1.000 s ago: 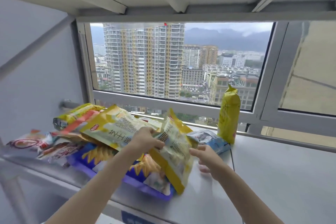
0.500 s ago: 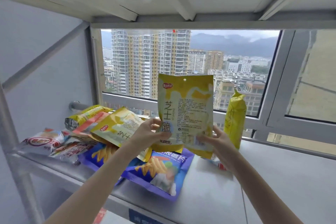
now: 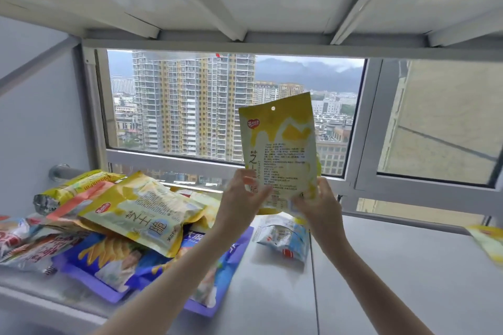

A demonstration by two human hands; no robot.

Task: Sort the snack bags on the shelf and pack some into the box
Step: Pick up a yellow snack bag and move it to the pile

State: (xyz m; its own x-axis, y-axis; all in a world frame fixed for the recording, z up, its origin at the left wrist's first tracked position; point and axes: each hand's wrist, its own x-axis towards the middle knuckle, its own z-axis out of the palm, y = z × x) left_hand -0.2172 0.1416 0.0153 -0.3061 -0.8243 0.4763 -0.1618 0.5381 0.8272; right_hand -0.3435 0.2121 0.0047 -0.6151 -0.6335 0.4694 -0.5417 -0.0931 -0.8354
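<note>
Left hand (image 3: 242, 193), right hand (image 3: 317, 202): fingers clamped on glossy yellow pouch (image 3: 280, 149) (flat, upright, hang-hole on top) above grey metal shelf (image 3: 381, 266); crinkled snack bags (image 3: 130, 215) heaped left.

I hold up a yellow bag (image 3: 280, 155) with my left hand (image 3: 242, 196) and my right hand (image 3: 315, 200). Big dark letters run down its left side. I can read 芝 at the top, and my left thumb hides most of the rest. A small red badge sits at its 11 o'clock corner, too tiny to read. The fine print is too small too.

At my 9 o'clock a second yellow bag (image 3: 144, 212) lies on the pile. It says 芝士脆 in big letters and has the same red badge.

The blue bag (image 3: 114, 261) under it has white letters, but they are blurry.
</note>
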